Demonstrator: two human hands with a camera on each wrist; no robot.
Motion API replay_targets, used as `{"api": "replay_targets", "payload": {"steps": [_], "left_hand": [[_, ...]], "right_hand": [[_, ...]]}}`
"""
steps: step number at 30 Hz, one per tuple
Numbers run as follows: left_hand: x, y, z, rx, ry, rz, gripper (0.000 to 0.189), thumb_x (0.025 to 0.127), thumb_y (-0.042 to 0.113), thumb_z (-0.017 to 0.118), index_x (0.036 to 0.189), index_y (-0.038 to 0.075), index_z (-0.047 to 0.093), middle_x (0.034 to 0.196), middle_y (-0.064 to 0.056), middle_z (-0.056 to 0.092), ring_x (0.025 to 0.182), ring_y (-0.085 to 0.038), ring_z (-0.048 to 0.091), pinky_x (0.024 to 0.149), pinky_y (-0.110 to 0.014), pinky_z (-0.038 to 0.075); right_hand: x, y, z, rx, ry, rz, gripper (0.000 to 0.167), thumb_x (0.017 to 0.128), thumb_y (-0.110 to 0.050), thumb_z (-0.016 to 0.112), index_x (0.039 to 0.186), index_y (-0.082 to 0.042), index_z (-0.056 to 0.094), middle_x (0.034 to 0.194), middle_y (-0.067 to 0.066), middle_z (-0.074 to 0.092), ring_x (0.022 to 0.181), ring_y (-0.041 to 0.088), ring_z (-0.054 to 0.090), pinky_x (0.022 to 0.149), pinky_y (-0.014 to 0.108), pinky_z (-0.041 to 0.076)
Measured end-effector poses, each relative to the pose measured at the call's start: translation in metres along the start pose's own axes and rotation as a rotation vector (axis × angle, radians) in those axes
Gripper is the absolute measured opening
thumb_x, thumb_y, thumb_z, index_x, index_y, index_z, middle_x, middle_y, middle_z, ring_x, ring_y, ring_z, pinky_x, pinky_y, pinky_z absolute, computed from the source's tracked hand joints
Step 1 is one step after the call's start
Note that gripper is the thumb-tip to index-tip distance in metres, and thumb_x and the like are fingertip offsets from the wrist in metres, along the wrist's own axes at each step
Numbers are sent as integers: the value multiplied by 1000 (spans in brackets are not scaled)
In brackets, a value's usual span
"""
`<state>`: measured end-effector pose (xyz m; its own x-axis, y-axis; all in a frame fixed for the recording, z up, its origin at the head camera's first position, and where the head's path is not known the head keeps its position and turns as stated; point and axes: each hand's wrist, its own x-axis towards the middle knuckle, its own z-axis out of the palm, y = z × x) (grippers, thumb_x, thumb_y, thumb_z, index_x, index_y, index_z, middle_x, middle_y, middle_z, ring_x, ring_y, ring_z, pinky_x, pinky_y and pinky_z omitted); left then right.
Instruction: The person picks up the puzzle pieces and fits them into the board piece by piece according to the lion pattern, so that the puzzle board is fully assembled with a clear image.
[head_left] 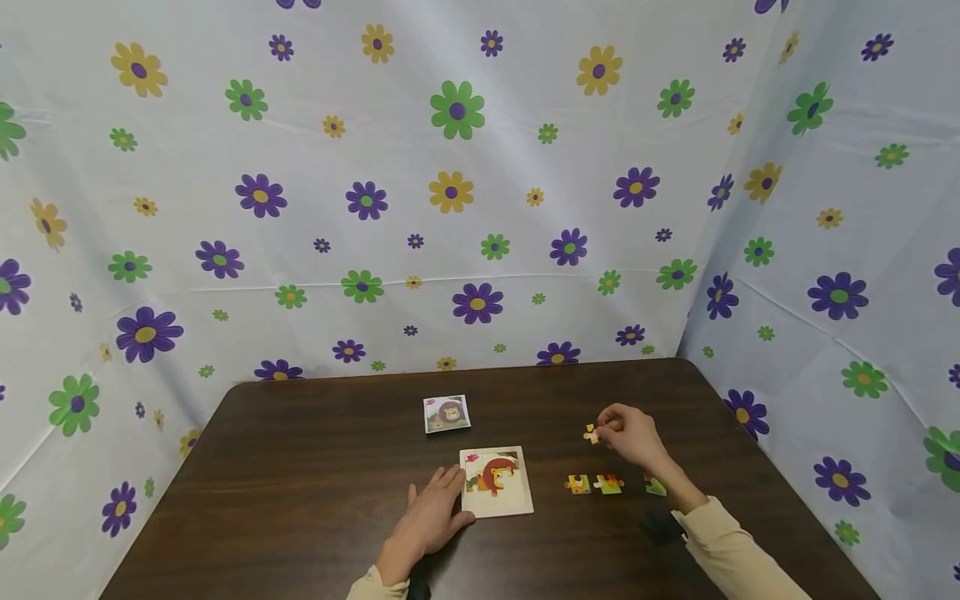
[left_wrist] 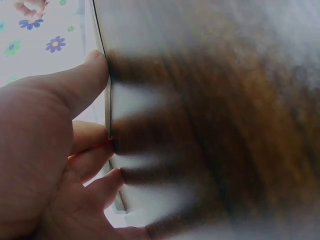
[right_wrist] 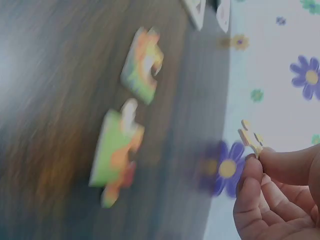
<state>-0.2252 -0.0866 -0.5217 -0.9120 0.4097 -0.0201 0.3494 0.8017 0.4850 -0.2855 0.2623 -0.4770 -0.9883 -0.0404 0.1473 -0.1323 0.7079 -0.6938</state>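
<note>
My right hand [head_left: 633, 433] pinches a small jigsaw puzzle piece [head_left: 592, 433] between thumb and fingertips, above the right part of the table. In the right wrist view that held piece [right_wrist: 250, 138] appears nearly edge-on. A square wooden puzzle board [head_left: 497, 503] lies in the middle, with a partly assembled lion picture [head_left: 498, 472] in its upper part and bare wood below. My left hand [head_left: 431, 512] rests flat at the board's left side, its fairly straight fingers and thumb touching the edge. The left wrist view shows the thumb [left_wrist: 82, 80] against this edge.
Two loose puzzle pieces, an orange-yellow one [head_left: 578, 484] and an orange-green one [head_left: 609, 483], lie right of the board. A green piece [head_left: 655, 485] is partly hidden by the right forearm. Behind the board is a lion picture card [head_left: 446, 414]. A flowered curtain [head_left: 480, 250] hangs behind the dark table [head_left: 300, 467].
</note>
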Motion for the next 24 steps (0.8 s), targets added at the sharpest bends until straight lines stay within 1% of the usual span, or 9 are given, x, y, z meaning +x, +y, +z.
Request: {"api": "replay_targets", "payload": {"steps": [7, 13, 16, 19, 21, 24], "left_hand": [[0, 0, -1, -2, 0, 0, 64, 88, 33, 69, 138, 0, 48, 144, -18, 45, 133, -43, 37, 91, -78, 22], [0, 0, -1, 2, -12, -1, 65, 87, 34, 69, 139, 0, 48, 144, -18, 44, 133, -43, 37, 90, -78, 22], [-1, -1, 0, 2, -11, -1, 65, 87, 34, 69, 139, 0, 48, 144, -18, 44, 133, -43, 37, 91, -78, 22], [-1, -1, 0, 0, -5, 3, 64, 87, 34, 69, 138, 0, 48, 144, -18, 44, 133, -43, 37, 90, -78, 22], [-1, -1, 0, 2, 1, 6, 64, 87, 34, 69, 138, 0, 49, 144, -18, 44, 133, -43, 37, 90, -79, 22], [-1, -1, -1, 8, 8, 12, 63, 87, 33, 69, 138, 0, 49, 144, -18, 45, 133, -43, 37, 90, -79, 23]], "right_hand": [[4, -26, 13, 127, -60, 12, 8, 87, -3, 68, 93, 1, 64, 76, 8, 70, 63, 24, 66, 51, 28, 47], [2, -38, 29, 198, -105, 29, 10, 85, -2, 69, 93, 3, 64, 76, 10, 70, 63, 30, 66, 51, 28, 50], [0, -41, 41, 217, -138, 15, 11, 84, -2, 70, 92, 2, 64, 73, 9, 69, 61, 29, 66, 53, 32, 53], [-3, -43, 54, 237, -180, -5, 11, 83, -3, 71, 90, 1, 63, 71, 7, 68, 58, 24, 65, 54, 37, 54], [-6, -45, 63, 263, -213, -16, 11, 84, -3, 71, 90, 1, 63, 70, 7, 68, 57, 22, 65, 55, 39, 55], [-10, -48, 75, 315, -257, -24, 10, 84, -1, 70, 90, 2, 62, 71, 9, 68, 56, 23, 66, 55, 41, 56]]}}
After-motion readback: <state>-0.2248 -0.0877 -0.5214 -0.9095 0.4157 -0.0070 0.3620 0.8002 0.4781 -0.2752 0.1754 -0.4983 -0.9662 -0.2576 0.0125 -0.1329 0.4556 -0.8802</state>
